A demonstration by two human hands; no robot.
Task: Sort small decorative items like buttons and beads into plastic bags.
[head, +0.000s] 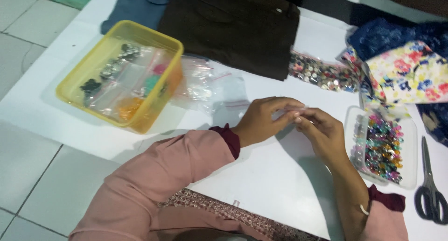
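Both hands meet over the white sheet-covered surface (261,175). Left hand (261,119) and right hand (322,131) pinch a small clear plastic zip bag (295,111) between closed fingertips; whether it holds anything cannot be told.

Progress, judged: sorting partly done. Several filled clear bags already lie in the translucent yellow rectangular plastic tub (154,108); limp empty clear bags (212,89) lie just beside it. The clear shallow plastic tray (410,147) near the right hand remains heaped with glossy multicoloured beads (380,145).

Black-handled steel scissors (430,187) at far right; dark brown folded cloth (233,26) matte.
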